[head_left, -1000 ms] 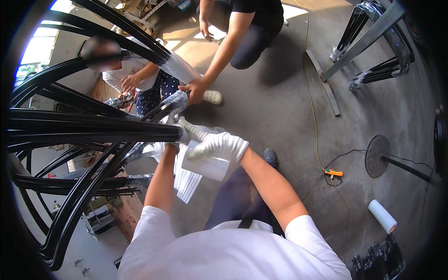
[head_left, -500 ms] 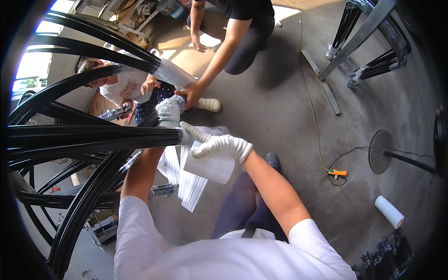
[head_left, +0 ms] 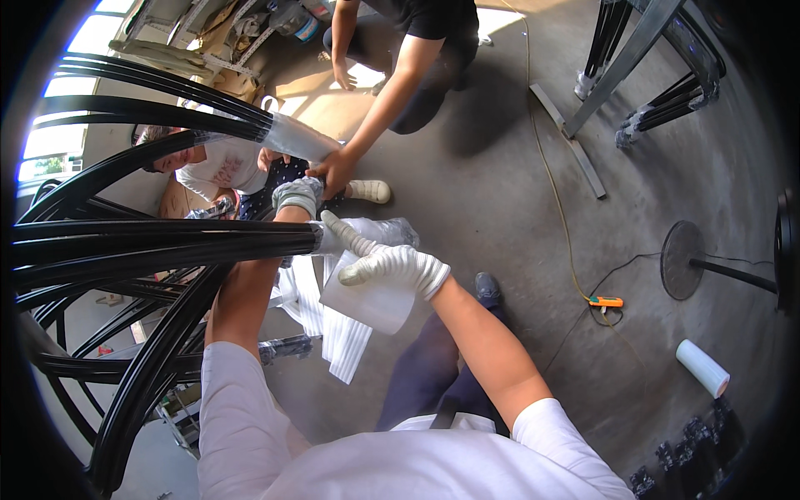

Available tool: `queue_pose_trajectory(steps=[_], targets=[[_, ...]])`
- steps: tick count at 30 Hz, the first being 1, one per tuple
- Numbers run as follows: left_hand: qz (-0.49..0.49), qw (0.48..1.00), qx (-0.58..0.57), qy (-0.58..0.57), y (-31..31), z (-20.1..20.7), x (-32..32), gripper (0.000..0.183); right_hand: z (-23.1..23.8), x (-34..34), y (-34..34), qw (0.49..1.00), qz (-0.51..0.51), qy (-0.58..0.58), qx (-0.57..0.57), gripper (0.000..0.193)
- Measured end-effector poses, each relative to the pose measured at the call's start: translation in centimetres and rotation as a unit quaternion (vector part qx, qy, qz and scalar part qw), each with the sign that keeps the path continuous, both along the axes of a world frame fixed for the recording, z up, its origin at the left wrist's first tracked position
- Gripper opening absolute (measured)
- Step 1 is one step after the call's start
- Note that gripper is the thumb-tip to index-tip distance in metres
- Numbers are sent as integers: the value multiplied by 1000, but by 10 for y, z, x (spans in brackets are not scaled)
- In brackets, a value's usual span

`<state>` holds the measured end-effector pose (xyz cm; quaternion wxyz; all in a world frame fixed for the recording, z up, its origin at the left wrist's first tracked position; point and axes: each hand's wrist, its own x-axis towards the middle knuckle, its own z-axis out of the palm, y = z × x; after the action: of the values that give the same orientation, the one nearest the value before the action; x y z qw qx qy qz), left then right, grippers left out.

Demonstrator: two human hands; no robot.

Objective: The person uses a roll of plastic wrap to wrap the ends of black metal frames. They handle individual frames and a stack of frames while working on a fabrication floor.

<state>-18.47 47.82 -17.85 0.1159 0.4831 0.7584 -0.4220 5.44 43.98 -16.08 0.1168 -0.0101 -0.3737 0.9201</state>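
My right hand [head_left: 390, 265], in a white striped glove, grips a roll of clear plastic film [head_left: 367, 307] below the film-wrapped end [head_left: 383, 231] of a bundle of black strips [head_left: 167, 243]. Its forefinger stretches along the wrapped end. My left hand [head_left: 297, 195], also gloved, is beyond that bundle, its fingers closed and partly hidden; what they hold I cannot make out. Beside it, a co-worker's bare hand [head_left: 336, 169] is at the film-covered end [head_left: 300, 137] of another black bundle. White ribbed strips [head_left: 346, 346] hang below the film roll.
A co-worker in black [head_left: 408, 50] crouches ahead; another person in a white shirt [head_left: 225, 162] is at left. Curved black bundles fill the left side. On the floor at right are a film roll [head_left: 702, 368], an orange device [head_left: 606, 302] on a cable, and a metal stand [head_left: 575, 146].
My left hand has drawn slightly down and left, its wrist turning. My right hand and the film roll have shifted slightly; more of the bundle's wrapped end shows above them.
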Motion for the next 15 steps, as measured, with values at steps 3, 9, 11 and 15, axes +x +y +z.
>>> queue_pose_trajectory(steps=[3, 9, 11, 15], targets=[[14, 999, 36, -12, -10, -6, -3, 30, -4, -1, -6, 992, -52, -13, 112, 80], [18, 999, 36, -8, -15, 4, 3, 31, 8, 1, -6, 997, 35, 26, -57, 84], [14, 999, 35, -8, -13, 4, 3, 31, 8, -2, -5, 999, 8, 13, -44, 85], [13, 999, 30, -4, -7, 6, 5, 31, 12, -4, 3, 999, 1, -10, 36, 86]])
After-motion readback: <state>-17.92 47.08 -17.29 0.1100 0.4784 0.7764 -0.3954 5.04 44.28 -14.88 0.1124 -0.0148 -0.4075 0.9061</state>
